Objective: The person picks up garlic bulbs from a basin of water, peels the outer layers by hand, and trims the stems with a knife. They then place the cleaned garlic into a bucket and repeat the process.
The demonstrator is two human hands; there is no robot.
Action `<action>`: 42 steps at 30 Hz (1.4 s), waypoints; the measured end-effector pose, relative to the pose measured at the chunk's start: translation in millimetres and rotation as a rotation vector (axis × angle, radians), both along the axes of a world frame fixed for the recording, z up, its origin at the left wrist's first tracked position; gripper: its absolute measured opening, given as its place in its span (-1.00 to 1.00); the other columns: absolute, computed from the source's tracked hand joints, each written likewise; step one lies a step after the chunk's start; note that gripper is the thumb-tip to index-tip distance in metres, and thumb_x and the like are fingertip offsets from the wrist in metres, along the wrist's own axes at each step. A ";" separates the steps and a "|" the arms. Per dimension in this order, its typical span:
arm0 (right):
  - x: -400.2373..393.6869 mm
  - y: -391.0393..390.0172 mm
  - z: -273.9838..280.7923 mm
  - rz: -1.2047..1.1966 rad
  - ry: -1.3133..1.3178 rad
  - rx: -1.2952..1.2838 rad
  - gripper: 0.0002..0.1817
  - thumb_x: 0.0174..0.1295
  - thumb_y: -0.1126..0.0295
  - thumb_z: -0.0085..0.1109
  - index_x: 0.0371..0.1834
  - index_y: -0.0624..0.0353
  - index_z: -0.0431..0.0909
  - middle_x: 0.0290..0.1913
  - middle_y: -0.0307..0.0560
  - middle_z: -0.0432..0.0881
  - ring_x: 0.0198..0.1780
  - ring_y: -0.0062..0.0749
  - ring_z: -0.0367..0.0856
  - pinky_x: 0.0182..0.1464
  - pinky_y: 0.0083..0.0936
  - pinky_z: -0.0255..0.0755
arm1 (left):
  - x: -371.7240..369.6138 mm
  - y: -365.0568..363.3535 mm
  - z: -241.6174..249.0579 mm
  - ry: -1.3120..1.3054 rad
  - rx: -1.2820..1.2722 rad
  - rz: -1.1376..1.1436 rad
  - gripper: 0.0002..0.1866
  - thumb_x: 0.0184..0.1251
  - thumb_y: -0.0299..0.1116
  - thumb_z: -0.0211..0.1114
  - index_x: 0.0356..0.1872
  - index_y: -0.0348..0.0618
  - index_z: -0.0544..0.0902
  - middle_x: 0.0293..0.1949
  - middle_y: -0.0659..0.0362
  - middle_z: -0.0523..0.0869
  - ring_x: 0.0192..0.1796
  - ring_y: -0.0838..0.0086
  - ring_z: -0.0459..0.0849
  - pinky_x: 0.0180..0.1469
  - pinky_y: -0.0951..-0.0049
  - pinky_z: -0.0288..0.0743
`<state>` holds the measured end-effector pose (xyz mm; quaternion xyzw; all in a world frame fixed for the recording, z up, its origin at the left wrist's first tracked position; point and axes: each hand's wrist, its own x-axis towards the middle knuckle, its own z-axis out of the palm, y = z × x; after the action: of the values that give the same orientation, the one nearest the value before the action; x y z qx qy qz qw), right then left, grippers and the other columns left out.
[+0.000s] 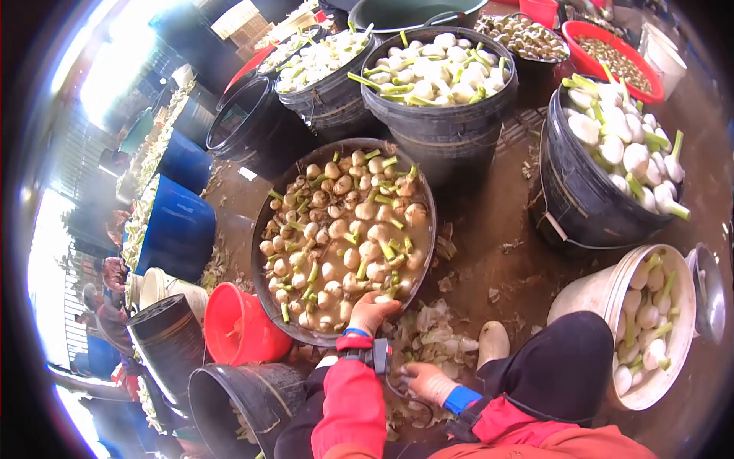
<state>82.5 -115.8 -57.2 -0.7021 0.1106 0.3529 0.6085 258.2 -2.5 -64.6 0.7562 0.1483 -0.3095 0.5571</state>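
Observation:
My left hand (371, 311) reaches over the near rim of a wide dark basin (264, 229) of muddy water full of floating pale bulbs with green stalks (344, 229). Its fingers close around one bulb at the basin's edge. The red sleeve's wrist carries a black strap-on device (375, 356). My right hand (427, 382), blue cuff at the wrist, hovers curled above a heap of pale peelings (436, 336) on the ground. Whether it holds anything is unclear.
Black tubs of cleaned white bulbs stand behind the basin (440, 73) and to the right (612, 153); a white bucket of bulbs (650, 321) lies tilted by my knee (566, 367). A red bucket (237, 325), black buckets and blue barrels (180, 229) crowd the left. The ground is wet mud.

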 end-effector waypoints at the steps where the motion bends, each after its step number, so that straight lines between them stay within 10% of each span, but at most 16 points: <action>1: -1.4 1.1 -1.3 -0.068 -0.103 -0.049 -0.67 0.17 0.27 0.13 -0.02 0.13 0.54 -0.20 0.02 0.66 -0.21 -0.40 0.61 -0.15 -0.49 0.46 | -18.6 -10.3 45.3 -0.015 -0.087 0.074 -0.55 -0.03 -0.38 0.43 -0.08 -0.28 0.53 -0.37 0.18 0.65 -0.36 0.55 0.60 -0.32 0.58 0.46; 8: 10.7 -13.5 38.3 -0.835 -0.062 0.730 -0.59 0.15 0.59 0.17 0.11 0.37 0.44 0.02 -0.13 0.57 0.01 -0.53 0.51 0.09 -0.63 0.36 | -145.9 15.4 104.9 -0.107 -0.689 0.226 -0.32 -0.02 -0.52 0.39 0.20 -0.32 0.32 -0.12 0.14 0.59 -0.14 0.45 0.62 -0.07 0.50 0.53; 13: -6.1 -12.3 38.4 -0.513 -0.171 0.741 -0.58 0.16 0.60 0.11 0.14 0.33 0.42 -0.01 -0.15 0.58 -0.05 -0.56 0.50 0.05 -0.63 0.36 | -202.7 3.2 105.4 -0.226 -0.465 0.235 -0.35 -0.03 -0.61 0.35 0.19 -0.33 0.36 0.00 0.11 0.54 0.01 0.43 0.56 0.08 0.49 0.43; 16: -12.2 -15.1 38.9 -0.256 -0.323 0.354 -0.68 0.21 0.52 0.07 0.06 0.23 0.46 -0.09 -0.20 0.61 -0.10 -0.62 0.48 0.00 -0.61 0.37 | -221.3 -4.5 97.0 -0.868 0.395 -0.101 -0.40 -0.09 -0.50 0.43 0.09 -0.28 0.47 -0.02 0.07 0.50 0.03 0.35 0.53 0.10 0.44 0.40; 20: -19.0 -17.6 49.7 -0.313 -0.244 0.238 -0.69 0.19 0.52 0.06 0.03 0.23 0.49 -0.12 -0.17 0.64 -0.12 -0.59 0.52 -0.02 -0.60 0.39 | -229.0 -18.0 105.6 -1.014 0.607 -0.167 -0.43 -0.11 -0.47 0.42 0.05 -0.24 0.49 -0.08 0.09 0.53 -0.03 0.31 0.54 0.05 0.43 0.43; 23: -21.1 -20.1 59.9 -0.391 -0.406 0.386 -0.69 0.16 0.57 0.06 0.00 0.21 0.53 -0.19 -0.17 0.65 -0.14 -0.61 0.51 -0.03 -0.61 0.39 | -223.8 -18.2 114.1 -0.283 -0.753 0.508 -0.65 0.13 -0.34 0.24 -0.04 -0.17 0.52 -0.08 0.05 0.59 -0.14 0.24 0.61 -0.13 0.40 0.56; 25: -25.3 -24.2 76.0 -0.414 -0.467 0.392 -0.69 0.16 0.60 0.04 0.00 0.23 0.53 -0.18 -0.17 0.65 -0.15 -0.61 0.51 -0.02 -0.62 0.39 | -222.2 5.4 102.9 0.040 -1.111 0.774 -0.64 0.27 -0.15 0.09 -0.05 -0.19 0.52 -0.14 0.01 0.64 -0.20 0.22 0.64 -0.26 0.35 0.60; 29: -20.1 -18.3 65.2 -0.501 -0.555 0.370 -0.68 0.19 0.53 0.12 0.04 0.25 0.50 -0.12 -0.16 0.62 -0.10 -0.57 0.51 -0.02 -0.64 0.38 | -221.0 14.5 96.1 0.047 -1.091 0.856 -0.55 0.31 0.01 0.01 -0.07 -0.17 0.53 -0.21 -0.01 0.66 -0.27 0.19 0.65 -0.37 0.35 0.62; 31: -21.3 -18.8 67.8 -0.371 -0.265 0.936 -0.64 0.18 0.50 0.18 0.07 0.29 0.47 -0.08 -0.21 0.60 -0.04 -0.55 0.52 0.07 -0.63 0.36 | -227.9 5.4 96.8 -0.001 -1.014 0.838 -0.58 0.31 -0.03 0.08 -0.03 -0.17 0.49 -0.18 0.05 0.64 -0.26 0.25 0.65 -0.36 0.41 0.62; 35: -23.1 -14.3 67.0 -0.560 0.041 0.680 -0.64 0.15 0.44 0.26 0.01 0.30 0.48 -0.14 -0.18 0.61 -0.12 -0.53 0.56 -0.01 -0.58 0.44 | -237.1 -9.7 82.2 -0.688 -0.225 0.251 -0.25 0.19 -0.43 0.33 0.37 -0.16 0.13 -0.03 0.16 0.46 -0.11 0.53 0.52 -0.19 0.51 0.56; 42: -23.7 -14.1 60.3 -0.654 -0.060 0.757 -0.66 0.11 0.58 0.23 0.00 0.32 0.52 -0.15 -0.16 0.62 -0.16 -0.53 0.57 -0.07 -0.59 0.46 | -228.5 -13.7 97.2 -0.324 -0.534 0.520 -0.40 0.22 0.16 0.14 0.09 -0.10 0.41 -0.34 0.26 0.59 -0.48 0.55 0.54 -0.53 0.54 0.44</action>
<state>58.8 -129.9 3.1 -0.3704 0.1715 0.1384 0.9024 29.7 -16.3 32.6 0.5611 0.1592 -0.0630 0.8098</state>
